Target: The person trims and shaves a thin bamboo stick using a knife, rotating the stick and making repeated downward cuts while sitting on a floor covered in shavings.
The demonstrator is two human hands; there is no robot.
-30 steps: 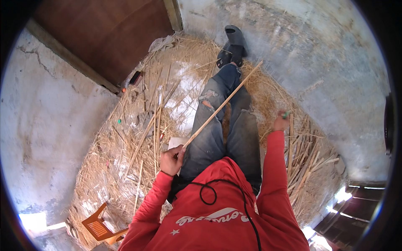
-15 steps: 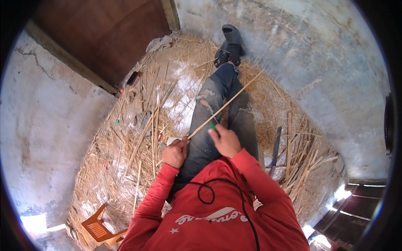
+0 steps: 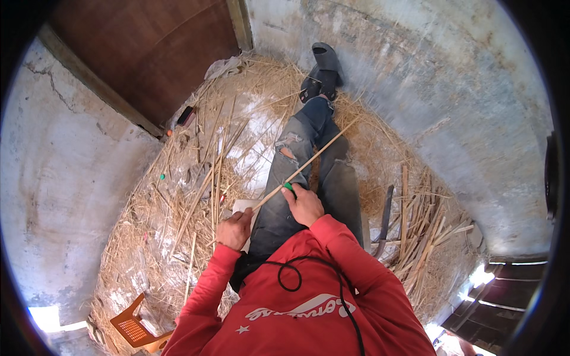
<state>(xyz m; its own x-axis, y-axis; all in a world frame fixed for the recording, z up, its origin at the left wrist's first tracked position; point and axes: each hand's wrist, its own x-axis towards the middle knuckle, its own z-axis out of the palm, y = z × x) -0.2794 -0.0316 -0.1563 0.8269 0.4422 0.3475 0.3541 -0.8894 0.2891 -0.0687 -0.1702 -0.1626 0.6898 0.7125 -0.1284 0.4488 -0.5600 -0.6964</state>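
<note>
So, closest to the camera is the red long-sleeved top with a black drawcord [image 3: 279,320], bottom centre of the frame. Just above it, the left hand [image 3: 234,229] has the lower end of a long, thin, pale wooden stick [image 3: 317,155] pinched in its fingers. The right hand [image 3: 306,206] is curled around a small bright green object [image 3: 289,186], which sits right at the stick a short way up from the left grip. Fingers hide most of the green bit, so I can't tell what it is, or whether it's actually pressing on the wood.

Key thing is the angle: the stick slants from lower left to upper right across the faded blue ripped jeans [image 3: 267,222], and most of its length lies beyond the right hand, which is the nearer one to the free tip.

Further out, right of centre, there's a long dark blade [image 3: 385,216], then a heap of split wooden strips [image 3: 424,237].
</note>
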